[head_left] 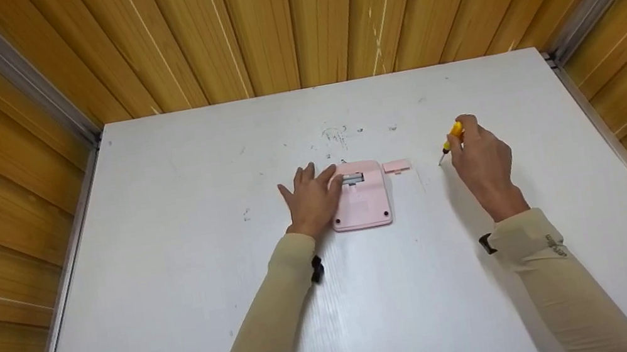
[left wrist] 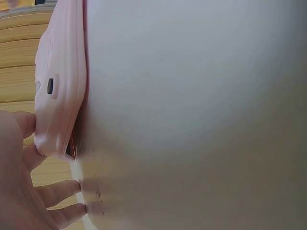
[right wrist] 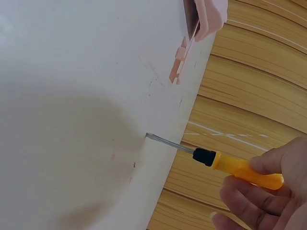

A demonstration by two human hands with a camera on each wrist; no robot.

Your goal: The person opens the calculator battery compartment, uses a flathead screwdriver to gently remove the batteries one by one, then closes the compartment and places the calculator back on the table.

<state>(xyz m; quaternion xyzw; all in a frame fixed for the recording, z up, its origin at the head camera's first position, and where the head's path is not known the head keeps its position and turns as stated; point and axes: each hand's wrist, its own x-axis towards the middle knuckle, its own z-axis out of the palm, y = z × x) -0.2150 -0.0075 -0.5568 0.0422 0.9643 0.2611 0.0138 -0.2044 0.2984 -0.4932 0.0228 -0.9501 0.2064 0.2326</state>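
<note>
Lying near the middle of the broad white counter (head_left: 185, 325), back side up: a pink rounded-rectangular plastic device (head_left: 359, 203) resembling a calculator. Set into its farther end, an uncovered compartment, with a grey cylindrical piece (head_left: 354, 178) like a battery inside. At its two nearer corners, small round black spots (head_left: 386, 213). Just beside its far right corner, on the counter, a small pink rectangular plastic cover (head_left: 396, 166) with a little tab.

At the device's left side, the left hand (head_left: 311, 202), reaching out of a beige sleeve (head_left: 262, 325). Fingers spread and mostly straight; thumb and forefinger resting against the pink device, others splayed with tips down on the counter beside it.

Off to the right, well apart from the device, the right hand (head_left: 484, 163), gripping a slim yellow-handled screwdriver (right wrist: 205, 157) with black collar and metal shaft. Fingers curled, pinching the yellow handle against the thumb. Flat blade pointing down and leftward at the counter; contact between tip and surface impossible to tell.

Beyond the device, scattered dark marks (head_left: 335, 134) on the counter. All around, yellow-brown wood-patterned panels (head_left: 263, 25) with grey metal rails (head_left: 27, 64) in between.
</note>
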